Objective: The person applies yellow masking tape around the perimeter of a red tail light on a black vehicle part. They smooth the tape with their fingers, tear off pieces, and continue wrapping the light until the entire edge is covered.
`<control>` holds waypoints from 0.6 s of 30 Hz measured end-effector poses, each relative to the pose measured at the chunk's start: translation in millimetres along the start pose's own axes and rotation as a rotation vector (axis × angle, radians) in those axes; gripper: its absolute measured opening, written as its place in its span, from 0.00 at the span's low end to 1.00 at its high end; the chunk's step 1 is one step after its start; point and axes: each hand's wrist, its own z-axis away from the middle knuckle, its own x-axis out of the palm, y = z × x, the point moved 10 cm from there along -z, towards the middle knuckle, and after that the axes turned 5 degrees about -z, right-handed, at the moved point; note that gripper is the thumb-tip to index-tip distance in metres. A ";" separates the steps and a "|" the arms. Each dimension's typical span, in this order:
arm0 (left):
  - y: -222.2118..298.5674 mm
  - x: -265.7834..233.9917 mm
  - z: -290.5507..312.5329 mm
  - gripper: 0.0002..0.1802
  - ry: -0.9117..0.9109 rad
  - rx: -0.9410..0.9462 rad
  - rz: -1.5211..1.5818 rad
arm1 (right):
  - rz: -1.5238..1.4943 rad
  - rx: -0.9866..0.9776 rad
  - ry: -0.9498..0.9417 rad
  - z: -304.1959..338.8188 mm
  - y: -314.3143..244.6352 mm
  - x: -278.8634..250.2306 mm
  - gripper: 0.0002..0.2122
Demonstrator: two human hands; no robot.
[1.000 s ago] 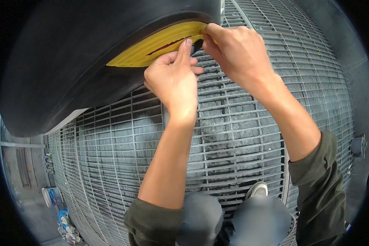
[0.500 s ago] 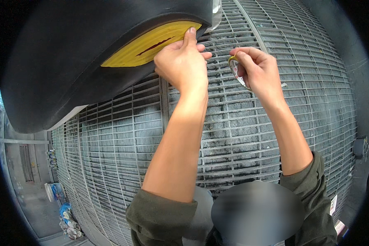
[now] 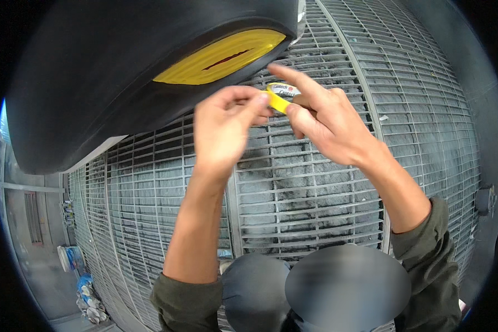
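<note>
Left hand: we have our left hand (image 3: 221, 127) below a curved black panel (image 3: 110, 72), fingers curled, thumb and forefinger pinched narrow on the end of a yellow strip (image 3: 279, 103)
Right hand: our right hand (image 3: 331, 123) holds a tape roll (image 3: 282, 88), thumb against the strip, forefinger stretched out up and to the left toward the panel's edge, the other fingers folded
Tape: we hold the strip short between the two hands, with the roll just above it, tilted so that its pale printed inner side shows; both are near the panel and apart from it
Forearms: our left one rises almost upright from its rolled dark green sleeve (image 3: 188, 301), while the right one slants inward from the matching sleeve (image 3: 426, 260)
Yellow patch: we see a leaf-shaped yellow patch (image 3: 188, 69) on the panel, made of overlapping bands, with a thin dark red slit near its middle
Panel: it fills the upper left, matt and rounded, with a pale edge showing along its lower end
Floor: below us runs a metal grating (image 3: 315, 182) over a rough grey layer
Room: we make out a grey wall (image 3: 454, 55) on the right, and at the lower left a small bucket (image 3: 70, 258) near a blue and whitish bundle (image 3: 89, 299), details too small to tell
</note>
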 end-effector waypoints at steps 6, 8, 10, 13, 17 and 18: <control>8.2 -93.7 8.0 0.09 0.460 0.202 0.051 | 0.724 -0.216 0.097 -32.8 -10.4 -18.3 0.09; 11.9 -92.1 8.6 0.10 0.507 0.232 0.090 | 0.774 -0.234 0.156 -38.3 -19.3 -23.4 0.07; 14.6 -91.1 6.3 0.10 0.546 0.279 0.121 | 0.798 -0.193 0.217 -44.4 -25.7 -29.2 0.07; 19.6 -90.0 6.7 0.11 0.591 0.300 0.132 | 0.811 -0.210 0.261 -47.7 -30.5 -31.5 0.07; 21.6 -94.1 12.3 0.12 0.718 0.266 0.004 | 0.834 -0.212 0.255 -52.3 -26.9 -28.7 0.07; 19.1 -95.8 12.0 0.14 0.737 0.227 -0.037 | 0.814 -0.246 0.268 -52.5 -26.9 -30.0 0.07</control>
